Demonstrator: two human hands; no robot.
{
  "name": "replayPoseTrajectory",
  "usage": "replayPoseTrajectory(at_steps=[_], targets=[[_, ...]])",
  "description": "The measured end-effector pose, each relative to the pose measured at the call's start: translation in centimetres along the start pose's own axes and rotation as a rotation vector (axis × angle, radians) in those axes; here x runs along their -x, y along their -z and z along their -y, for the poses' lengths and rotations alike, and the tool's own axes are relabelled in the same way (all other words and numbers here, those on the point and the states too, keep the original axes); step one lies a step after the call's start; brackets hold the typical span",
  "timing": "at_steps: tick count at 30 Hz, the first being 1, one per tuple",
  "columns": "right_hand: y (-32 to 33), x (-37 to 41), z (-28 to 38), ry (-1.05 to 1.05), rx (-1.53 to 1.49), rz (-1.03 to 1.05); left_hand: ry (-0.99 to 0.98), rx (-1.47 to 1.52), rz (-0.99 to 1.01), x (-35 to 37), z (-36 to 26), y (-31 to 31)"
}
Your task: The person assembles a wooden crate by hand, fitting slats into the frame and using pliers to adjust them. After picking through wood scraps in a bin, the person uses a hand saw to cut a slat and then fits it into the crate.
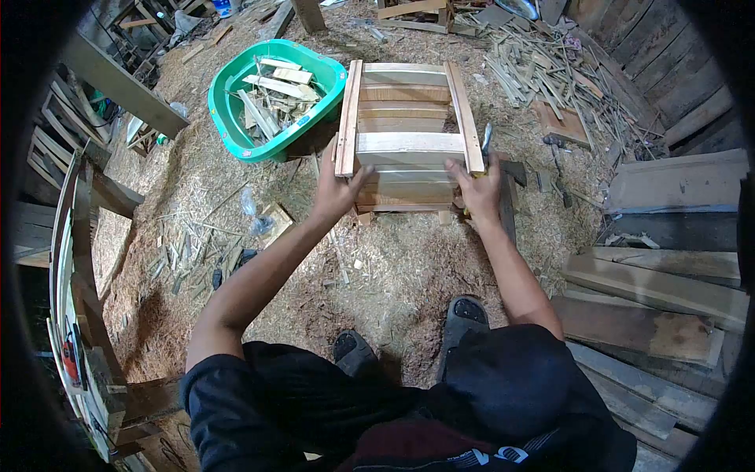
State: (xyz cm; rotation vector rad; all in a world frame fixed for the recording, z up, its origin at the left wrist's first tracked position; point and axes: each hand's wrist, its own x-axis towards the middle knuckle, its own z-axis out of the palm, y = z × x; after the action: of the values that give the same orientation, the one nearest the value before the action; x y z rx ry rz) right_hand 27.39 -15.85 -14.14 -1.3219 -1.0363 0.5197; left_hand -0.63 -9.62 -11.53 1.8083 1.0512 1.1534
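Observation:
A small wooden frame (409, 143), two side rails joined by pale crosspieces, lies on top of a stack of similar slatted wooden pieces (405, 193). My left hand (336, 187) grips the near end of its left rail, thumb toward the inside. At the near end of the right rail, my right hand (478, 190) is closed around the wood. A curved metal tool end (487, 138) sticks up beside the right hand; its kind is hidden, with a bit of yellow showing by the fingers.
A green plastic tub (228, 130) of wood offcuts stands left of the stack. Sawdust and scraps cover the floor (409, 267). Scrap strips (535, 71) pile up at the back right, boards (645, 315) lie at right, and a wooden structure (86, 315) stands at left.

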Motion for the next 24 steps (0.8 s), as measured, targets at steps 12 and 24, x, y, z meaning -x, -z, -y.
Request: replayPoseTrajectory(at_steps=[12, 24], targets=[[0.7, -6.8, 8.8, 0.079, -0.134, 0.113, 0.299, 0.166, -0.016, -7.9, -8.8, 2.6], [0.5, -8.1, 5.2, 0.012, -0.175, -0.046, 0.350, 0.478, -0.006, -10.8, -6.6, 1.5]])
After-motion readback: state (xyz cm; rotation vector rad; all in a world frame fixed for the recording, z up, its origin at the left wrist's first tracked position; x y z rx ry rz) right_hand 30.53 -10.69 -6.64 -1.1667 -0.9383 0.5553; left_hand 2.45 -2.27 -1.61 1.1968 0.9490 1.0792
